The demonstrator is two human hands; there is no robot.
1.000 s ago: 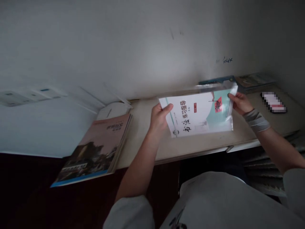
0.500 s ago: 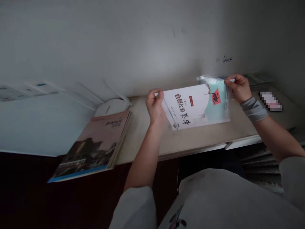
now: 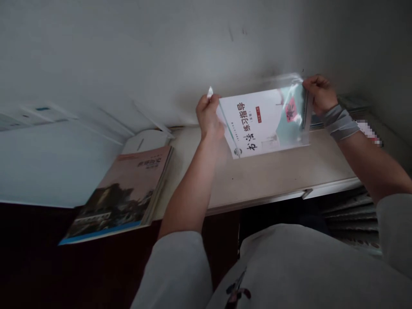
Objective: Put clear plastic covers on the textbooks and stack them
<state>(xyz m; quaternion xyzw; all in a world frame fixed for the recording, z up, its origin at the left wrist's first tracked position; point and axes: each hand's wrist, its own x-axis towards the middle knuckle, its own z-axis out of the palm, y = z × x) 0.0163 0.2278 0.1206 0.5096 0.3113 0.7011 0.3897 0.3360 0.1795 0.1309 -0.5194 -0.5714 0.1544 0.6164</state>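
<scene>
Above the desk I hold up a thin workbook (image 3: 257, 122) with a white and mint-green cover, large Chinese characters and a pink square. A clear plastic book cover (image 3: 286, 80) lies around it and stands out past its upper and right edges. My left hand (image 3: 210, 116) is closed on the left end of the workbook, with a bit of plastic sticking up by the thumb. My right hand (image 3: 322, 92) pinches the clear cover at the upper right corner; a grey band wraps that wrist.
A stack of books (image 3: 119, 193) with a landscape cover lies at the desk's left end, overhanging its edge. The pale desk (image 3: 264, 180) stands against a wall (image 3: 180, 51). A partly blurred phone (image 3: 370, 131) and other booklets lie at the right.
Both hands have lifted the workbook and its plastic cover higher, toward the wall. More clear plastic now shows above the workbook's upper edge.
</scene>
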